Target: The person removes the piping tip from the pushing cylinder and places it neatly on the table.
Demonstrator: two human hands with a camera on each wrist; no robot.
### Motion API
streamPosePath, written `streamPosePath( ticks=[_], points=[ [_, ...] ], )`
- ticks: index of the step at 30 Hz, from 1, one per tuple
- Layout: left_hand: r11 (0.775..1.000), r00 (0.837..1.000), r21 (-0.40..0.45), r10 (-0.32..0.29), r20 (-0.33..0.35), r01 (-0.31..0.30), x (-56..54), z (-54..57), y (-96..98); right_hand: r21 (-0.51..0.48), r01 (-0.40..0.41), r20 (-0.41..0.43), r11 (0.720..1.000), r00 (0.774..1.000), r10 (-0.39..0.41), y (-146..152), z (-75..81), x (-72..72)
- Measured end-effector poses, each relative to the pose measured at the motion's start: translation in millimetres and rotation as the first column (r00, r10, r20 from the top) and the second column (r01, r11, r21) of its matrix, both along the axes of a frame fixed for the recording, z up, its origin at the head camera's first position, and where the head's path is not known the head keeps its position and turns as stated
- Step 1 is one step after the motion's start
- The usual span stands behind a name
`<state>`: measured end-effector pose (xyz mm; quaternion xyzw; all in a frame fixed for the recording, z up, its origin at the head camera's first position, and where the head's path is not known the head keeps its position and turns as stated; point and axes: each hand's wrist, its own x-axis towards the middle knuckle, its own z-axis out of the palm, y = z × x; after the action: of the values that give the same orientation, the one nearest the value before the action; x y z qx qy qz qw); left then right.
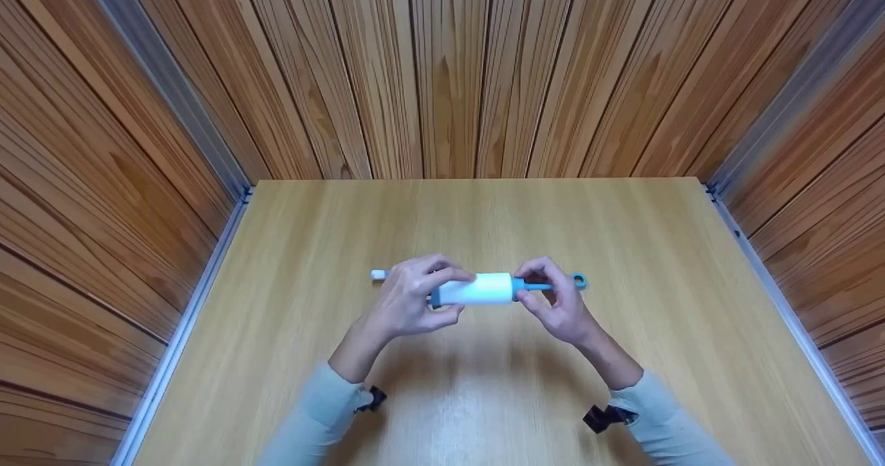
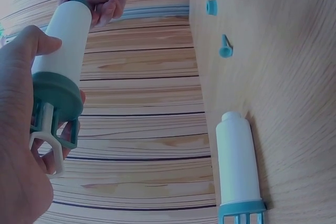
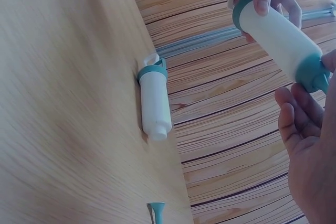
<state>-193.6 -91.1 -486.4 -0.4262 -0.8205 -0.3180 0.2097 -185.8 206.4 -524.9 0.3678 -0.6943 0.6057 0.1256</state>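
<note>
My left hand (image 1: 422,296) grips the white barrel of an icing syringe (image 1: 487,288), held level above the table. Its teal collar and white plunger handle (image 2: 50,148) point left past the left palm. At the other end, my right hand (image 1: 556,300) pinches the teal nozzle (image 3: 312,73) between thumb and fingers, up against the barrel. Beneath them lies a second white syringe (image 2: 239,156) with a teal collar, mostly hidden by the left hand in the head view. Near its narrow tip, a loose teal nozzle (image 2: 226,49) lies on the wood.
A small teal ring (image 1: 579,281) lies on the table beyond the right hand. The wooden table (image 1: 304,217) is bordered by wood-panelled walls (image 1: 449,72) at the back and both sides, with metal rails (image 1: 187,355) along its left and right edges.
</note>
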Motion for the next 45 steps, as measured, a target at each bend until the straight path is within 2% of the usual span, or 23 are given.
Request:
streamPosePath(
  ticks=[6,11,17,35,41,45],
  points=[
    [1.0,1.0,0.006,-0.001,0.0,0.001,0.1,-0.6,-0.3,0.005,-0.013,0.0,1.0,1.0,0.013,-0.1,-0.1,0.1],
    [1.0,1.0,-0.001,0.004,-0.002,-0.004,0.5,-1.1,-0.8,0.028,0.016,0.031,0.999,0.999,-0.017,-0.7,1.0,1.7],
    [1.0,1.0,0.011,0.003,-0.031,-0.002,0.5,-1.5,0.5,0.038,0.022,0.057,0.999,0.998,-0.024,-0.6,1.8,2.8],
    [1.0,1.0,0.009,0.006,0.0,-0.006,2.2,-1.2,1.1,0.021,0.005,-0.02,1.0,1.0,-0.005,0.9,-0.8,2.0],
    [1.0,1.0,0.01,0.006,0.004,-0.006,2.4,-1.1,1.4,0.03,0.021,0.003,0.999,1.0,-0.021,1.3,0.8,3.5],
    [1.0,1.0,0.02,0.0,-0.026,0.001,1.8,-1.8,2.6,0.02,0.024,0.019,1.0,1.0,-0.024,0.8,1.3,4.0]
  ],
)
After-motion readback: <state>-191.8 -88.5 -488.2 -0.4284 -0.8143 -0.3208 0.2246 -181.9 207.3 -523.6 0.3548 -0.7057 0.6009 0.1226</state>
